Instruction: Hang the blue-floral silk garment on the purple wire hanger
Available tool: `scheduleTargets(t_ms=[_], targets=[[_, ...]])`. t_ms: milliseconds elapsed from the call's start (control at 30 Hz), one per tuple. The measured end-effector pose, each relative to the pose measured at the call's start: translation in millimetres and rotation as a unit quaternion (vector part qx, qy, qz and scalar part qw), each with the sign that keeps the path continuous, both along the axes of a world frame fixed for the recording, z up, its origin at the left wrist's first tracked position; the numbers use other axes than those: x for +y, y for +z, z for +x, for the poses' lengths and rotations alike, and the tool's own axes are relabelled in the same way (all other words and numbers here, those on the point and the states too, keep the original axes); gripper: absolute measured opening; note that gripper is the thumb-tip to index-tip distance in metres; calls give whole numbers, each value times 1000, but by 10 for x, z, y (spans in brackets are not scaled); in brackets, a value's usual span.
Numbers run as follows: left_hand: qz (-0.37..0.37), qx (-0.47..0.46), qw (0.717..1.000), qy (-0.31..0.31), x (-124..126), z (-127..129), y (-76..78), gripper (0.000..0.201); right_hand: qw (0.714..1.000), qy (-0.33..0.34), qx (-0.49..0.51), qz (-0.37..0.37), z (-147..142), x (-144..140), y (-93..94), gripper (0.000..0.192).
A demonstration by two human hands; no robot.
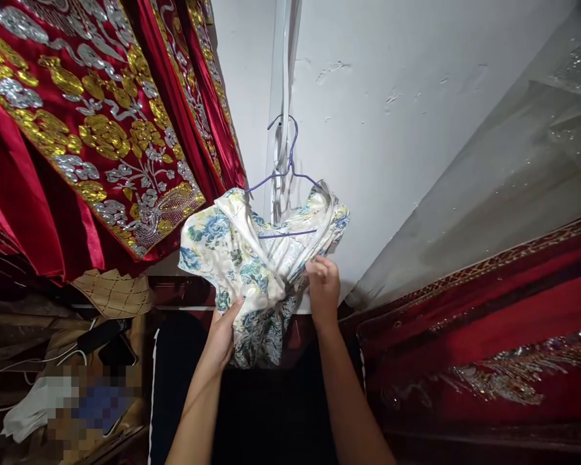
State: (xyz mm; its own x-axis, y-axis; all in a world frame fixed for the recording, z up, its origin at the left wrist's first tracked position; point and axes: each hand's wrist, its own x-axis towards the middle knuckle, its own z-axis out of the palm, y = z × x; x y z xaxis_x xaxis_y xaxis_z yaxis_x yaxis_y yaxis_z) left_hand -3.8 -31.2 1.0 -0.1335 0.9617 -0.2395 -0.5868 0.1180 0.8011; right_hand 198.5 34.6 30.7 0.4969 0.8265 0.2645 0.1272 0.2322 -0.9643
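A floral dress [252,258], white with blue and yellow flowers, hangs on a purple wire hanger [292,145] in front of the white wall. The hanger's crossbar shows through the open V-neck. My left hand [224,336] grips the dress at its waist on the left side, thumb on top of the cloth. My right hand [323,284] is closed, with its fingertips pinched at the right front edge of the dress. The lower part of the dress bunches and falls dark between my hands.
Red garments with gold and silver embroidery [106,135] hang at the left. A sheer sparkly white fabric [494,174] and a red beaded garment [513,342] hang at the right. A wooden shelf [138,336] at lower left holds a white cable [10,381] and a crumpled white bag [33,407].
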Motion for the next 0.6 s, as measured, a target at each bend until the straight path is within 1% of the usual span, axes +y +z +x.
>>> scheduleTargets(t_ms=[67,133,233,300,367,433,500,567,600], targets=[[-9,2,1000,-1,-18,-23,-4,67,997,60,1,-40,-32,16,59,36],[-27,5,1000,8,-36,-35,-3,67,994,92,-27,-48,-26,41,182,35],[-32,-10,999,2,-72,-8,14,63,994,82,-54,-45,-11,61,332,38],[-30,-26,999,4,-87,28,42,60,992,83,-87,-35,-32,32,354,38],[-35,-31,999,25,-84,48,80,59,985,106,-135,-23,-92,-54,321,39],[-37,-28,998,50,-66,39,120,60,978,141,-151,-14,-182,-192,263,39],[-37,-22,997,63,-46,11,144,62,975,187,-122,-10,-286,-359,194,36],[-27,-16,998,52,-40,-11,142,62,972,223,-71,-11,-383,-515,101,29],[-23,-15,999,43,-45,-14,132,62,972,229,-41,-17,-423,-576,40,27]])
